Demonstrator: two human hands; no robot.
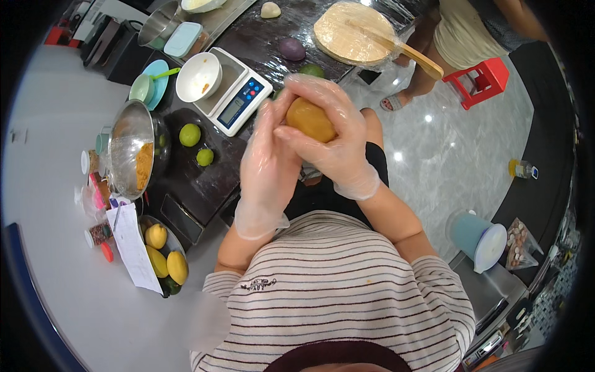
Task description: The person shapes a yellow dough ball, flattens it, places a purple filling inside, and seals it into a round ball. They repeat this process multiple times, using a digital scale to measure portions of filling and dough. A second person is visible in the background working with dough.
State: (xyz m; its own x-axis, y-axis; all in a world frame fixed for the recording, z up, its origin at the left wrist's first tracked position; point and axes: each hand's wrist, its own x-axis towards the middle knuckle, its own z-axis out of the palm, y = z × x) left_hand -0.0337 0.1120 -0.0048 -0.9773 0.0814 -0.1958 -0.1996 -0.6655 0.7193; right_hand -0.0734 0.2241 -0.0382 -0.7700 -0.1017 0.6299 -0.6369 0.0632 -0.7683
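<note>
Both my hands wear clear plastic gloves and are cupped together around a smooth orange-yellow ball of dough or paste (310, 119). My right hand (332, 116) curls over it, fingers and thumb around its sides. My left hand (274, 158) lies against the ball's left side, its palm partly hidden by the right thumb. Left of my hands stands a white digital kitchen scale (239, 104) with a white bowl (199, 76) on it, bits of orange residue inside. Two green balls (189, 135) lie below the scale. A steel mixing bowl (125, 139) holds orange crumbly paste (144, 165).
Beyond my hands are a purple ball (292, 49), a pale dough piece (270, 9) and a plastic-wrapped round wooden board (353, 32). A paper sheet (135, 246) overlaps a bowl of yellow fruit (177, 268). Another person (469, 37) is near a red stool (483, 83).
</note>
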